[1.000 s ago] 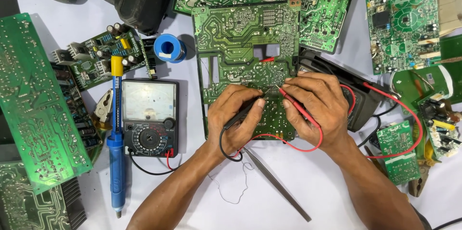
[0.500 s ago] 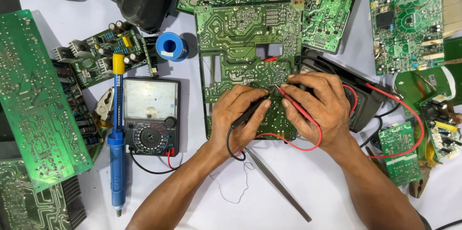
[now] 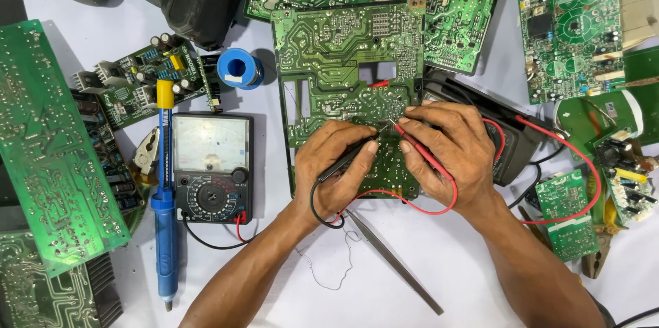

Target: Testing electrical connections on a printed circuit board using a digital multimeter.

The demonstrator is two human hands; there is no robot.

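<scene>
One green circuit board [image 3: 343, 60] is being probed at the table's centre, the black probe [image 3: 347, 158] being pinched in the left hand [image 3: 340, 170] and the red probe [image 3: 422, 151] in the right hand [image 3: 453, 156], beside one analog multimeter [image 3: 211, 167], one blue desoldering pump [image 3: 165, 197] and one blue solder spool [image 3: 239, 67].

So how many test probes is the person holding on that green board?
2. The black probe is in the left hand; the red probe is in the right hand. Both tips meet the green board near its middle.
</scene>
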